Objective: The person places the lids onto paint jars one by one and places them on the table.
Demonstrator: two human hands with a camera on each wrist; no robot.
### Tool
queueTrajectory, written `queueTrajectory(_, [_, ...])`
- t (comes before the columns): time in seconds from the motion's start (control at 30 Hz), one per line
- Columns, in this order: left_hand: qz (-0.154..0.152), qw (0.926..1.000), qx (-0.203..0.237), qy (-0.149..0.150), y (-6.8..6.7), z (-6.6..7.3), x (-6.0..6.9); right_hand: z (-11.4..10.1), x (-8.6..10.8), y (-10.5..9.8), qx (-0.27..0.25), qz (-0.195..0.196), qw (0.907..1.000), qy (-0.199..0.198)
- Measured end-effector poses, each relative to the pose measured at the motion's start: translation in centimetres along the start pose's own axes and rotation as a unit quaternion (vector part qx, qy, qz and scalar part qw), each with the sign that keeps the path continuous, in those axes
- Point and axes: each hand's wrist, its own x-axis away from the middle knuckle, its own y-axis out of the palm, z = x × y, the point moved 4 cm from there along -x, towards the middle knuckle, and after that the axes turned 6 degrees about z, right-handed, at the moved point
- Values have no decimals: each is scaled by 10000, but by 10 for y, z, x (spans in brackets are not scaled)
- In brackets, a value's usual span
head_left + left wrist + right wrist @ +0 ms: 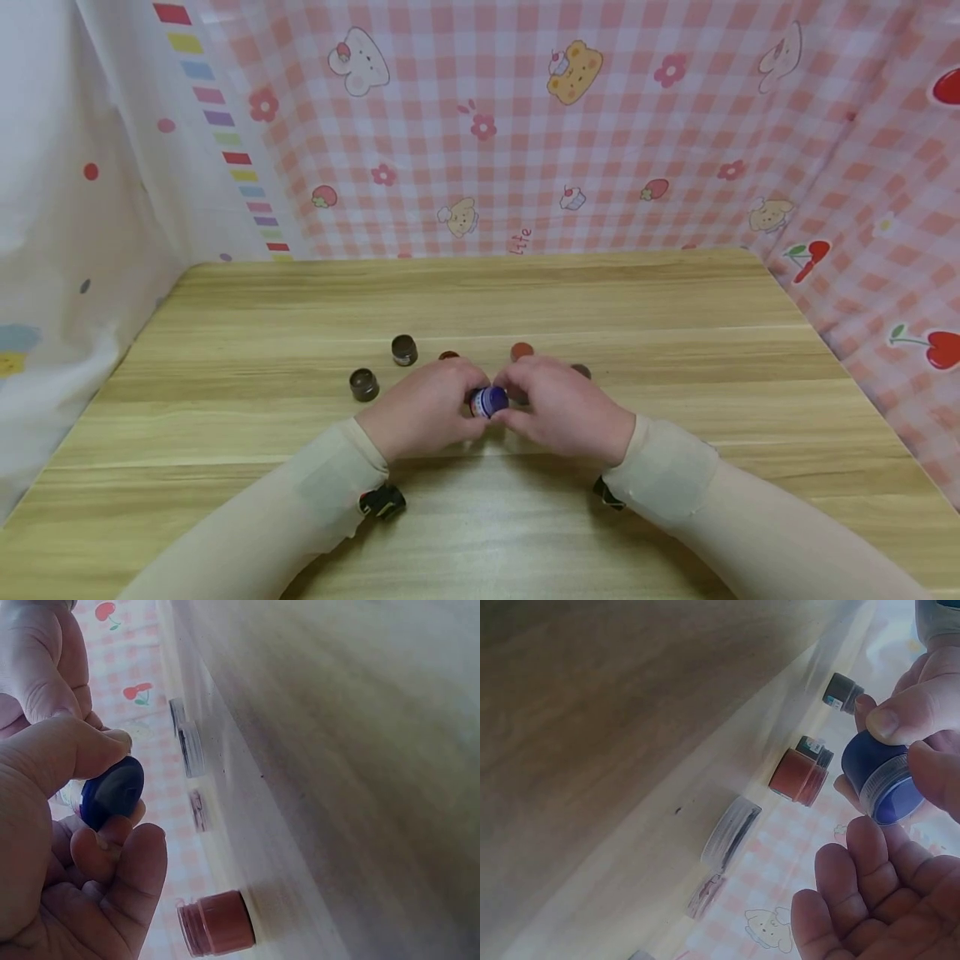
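Note:
A small dark-blue jar [487,402] is held off the table between both hands, tilted on its side. My left hand [431,408] grips its body with thumb and fingers; the left wrist view shows the jar's round dark-blue base [114,791]. The clear ribbed rim end [885,791] points toward my right hand [566,408], whose thumb and fingertips pinch at that end. In the right wrist view, the other fingers [847,892] of my right hand lie loosely bent below it.
Two dark jars [404,350] [364,385] stand left of the hands. A red jar [799,776] is partly hidden behind my left hand in the head view. A reddish lid [522,351] and a dark lid [581,370] lie beyond my right hand. Patterned cloth surrounds the table.

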Motion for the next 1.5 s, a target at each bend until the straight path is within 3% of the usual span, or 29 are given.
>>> queueTrajectory(0.17, [78,10000,-30,29,-1,-1,0,-1,-1,0,-66,24,10000,34])
queueTrajectory(0.63, [149,9997,-168,-8,-2,0,2,-5,-1,3,515,62,9986,-131])
queueTrajectory(1.5, [357,9985,-382,-183,-2,-1,9,-12,-3,9,294,25,9994,183])
